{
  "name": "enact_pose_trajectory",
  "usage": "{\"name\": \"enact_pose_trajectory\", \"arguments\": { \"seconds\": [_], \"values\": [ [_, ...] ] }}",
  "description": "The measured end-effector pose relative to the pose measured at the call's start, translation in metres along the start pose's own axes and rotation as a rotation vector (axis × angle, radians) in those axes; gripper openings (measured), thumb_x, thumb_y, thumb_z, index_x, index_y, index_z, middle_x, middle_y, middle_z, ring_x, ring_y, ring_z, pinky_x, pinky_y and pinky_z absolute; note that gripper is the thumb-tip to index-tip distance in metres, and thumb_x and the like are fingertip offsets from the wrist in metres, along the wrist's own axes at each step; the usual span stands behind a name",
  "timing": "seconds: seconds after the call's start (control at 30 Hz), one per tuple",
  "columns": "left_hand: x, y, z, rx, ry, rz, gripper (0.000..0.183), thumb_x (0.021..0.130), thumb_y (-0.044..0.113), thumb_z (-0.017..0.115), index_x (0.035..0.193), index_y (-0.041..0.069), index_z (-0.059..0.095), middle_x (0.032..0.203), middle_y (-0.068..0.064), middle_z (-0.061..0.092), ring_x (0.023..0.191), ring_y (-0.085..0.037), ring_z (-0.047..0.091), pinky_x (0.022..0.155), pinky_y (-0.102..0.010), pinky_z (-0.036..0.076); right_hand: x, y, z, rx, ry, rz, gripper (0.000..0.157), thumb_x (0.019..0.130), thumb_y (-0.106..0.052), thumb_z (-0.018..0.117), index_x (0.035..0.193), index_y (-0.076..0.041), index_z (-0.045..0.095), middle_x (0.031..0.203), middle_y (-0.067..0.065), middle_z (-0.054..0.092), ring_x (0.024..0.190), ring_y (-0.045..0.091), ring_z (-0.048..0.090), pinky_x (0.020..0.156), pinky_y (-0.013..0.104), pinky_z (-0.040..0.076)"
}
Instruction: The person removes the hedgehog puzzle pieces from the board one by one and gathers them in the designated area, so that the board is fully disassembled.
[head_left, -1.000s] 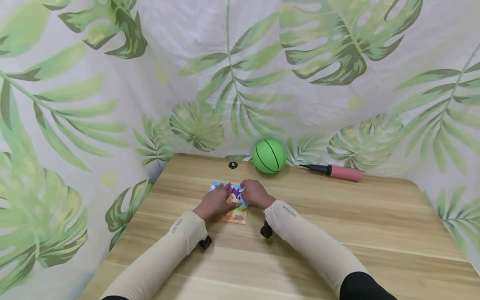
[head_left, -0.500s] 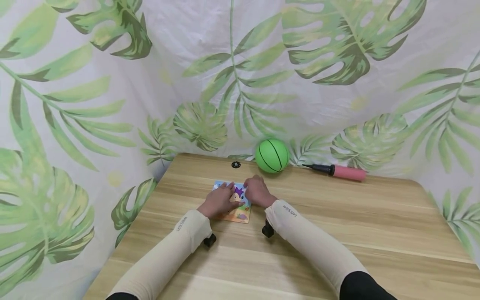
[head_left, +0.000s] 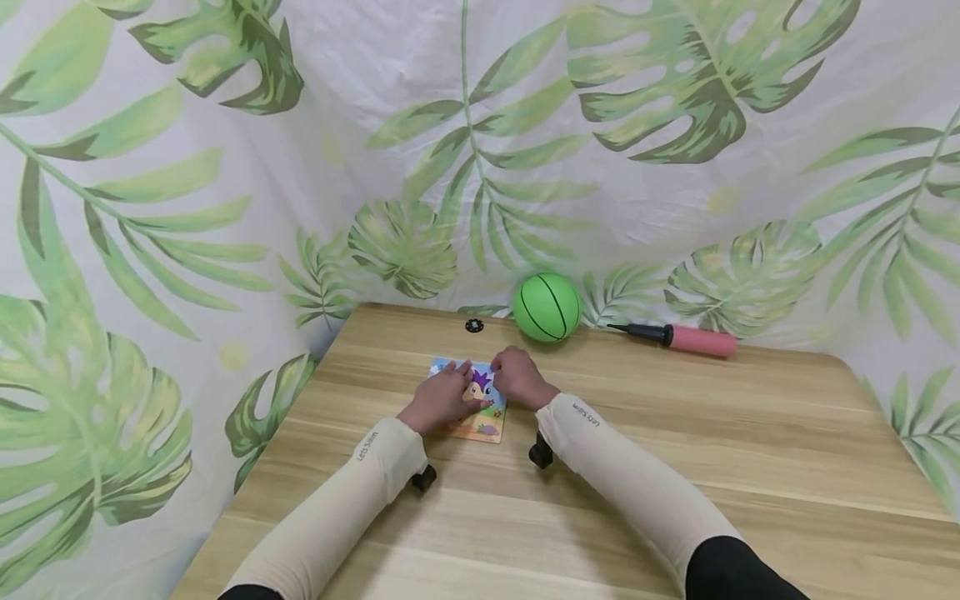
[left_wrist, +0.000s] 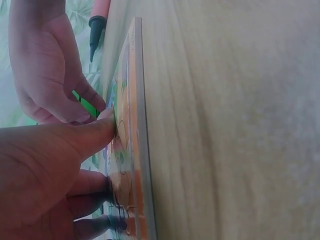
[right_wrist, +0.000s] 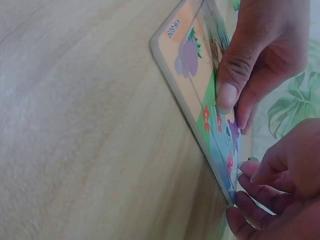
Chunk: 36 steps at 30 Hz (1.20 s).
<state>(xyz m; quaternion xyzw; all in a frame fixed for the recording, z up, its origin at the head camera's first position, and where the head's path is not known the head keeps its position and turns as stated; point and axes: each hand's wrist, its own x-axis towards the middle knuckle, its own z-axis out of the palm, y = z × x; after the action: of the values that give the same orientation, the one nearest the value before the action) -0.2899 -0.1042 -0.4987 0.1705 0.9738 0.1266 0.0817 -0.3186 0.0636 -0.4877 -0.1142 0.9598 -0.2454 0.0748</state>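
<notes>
A flat picture puzzle (head_left: 487, 427) with a purple-crested cartoon bird lies on the wooden table. My left hand (head_left: 445, 398) rests across its left and middle part, fingers spread forward and thumb (right_wrist: 227, 97) on the picture. At the far right corner of the puzzle is my right hand (head_left: 520, 377), its fingers bent. In the right wrist view the right fingertips (right_wrist: 242, 200) sit right at the puzzle's corner edge, and I cannot tell whether they pinch it. Parts of the picture are hidden under the left hand.
A green ball (head_left: 547, 307) stands at the table's back edge, just beyond the right hand. Left of it lies a small black disc (head_left: 474, 326). To the right lies a pink and black hand pump (head_left: 701, 340). Behind hangs a leaf-patterned cloth (head_left: 517, 225).
The view has shifted slightly. The right hand has eased a little at the puzzle's far right corner, while the left hand stays on the puzzle.
</notes>
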Motion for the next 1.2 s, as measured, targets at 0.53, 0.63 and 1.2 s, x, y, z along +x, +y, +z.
{"name": "enact_pose_trajectory", "arguments": {
  "seconds": [0.53,0.63,1.2],
  "values": [
    [-0.001,0.002,0.0,-0.004,-0.015,0.004,0.077,0.094,0.053,0.063,0.15,0.003,0.043,0.165,-0.009,0.032,0.153,-0.035,0.028,0.113,-0.056,0.043,0.008,0.007,0.01,0.034,0.024,-0.009,0.024,0.096,-0.015,0.064,0.117,-0.003,0.068,0.112,0.012,0.066,0.108,0.025,0.058,0.1,0.039,0.05],
    [-0.002,0.002,0.0,0.005,-0.015,-0.002,0.078,0.094,0.054,0.063,0.15,0.004,0.043,0.165,-0.008,0.032,0.153,-0.034,0.029,0.112,-0.057,0.044,0.01,0.009,0.008,0.147,0.015,0.009,0.017,0.096,-0.014,0.064,0.11,-0.005,0.069,0.108,0.011,0.067,0.104,0.024,0.06,0.096,0.039,0.052],
    [-0.003,0.002,0.0,0.01,-0.022,0.005,0.078,0.094,0.057,0.061,0.151,0.006,0.043,0.166,-0.006,0.029,0.154,-0.034,0.027,0.108,-0.057,0.047,-0.038,0.058,-0.064,0.167,0.115,-0.115,0.01,0.092,-0.011,0.071,0.099,-0.007,0.075,0.095,0.009,0.075,0.086,0.018,0.066,0.079,0.031,0.056]
  ]
}}
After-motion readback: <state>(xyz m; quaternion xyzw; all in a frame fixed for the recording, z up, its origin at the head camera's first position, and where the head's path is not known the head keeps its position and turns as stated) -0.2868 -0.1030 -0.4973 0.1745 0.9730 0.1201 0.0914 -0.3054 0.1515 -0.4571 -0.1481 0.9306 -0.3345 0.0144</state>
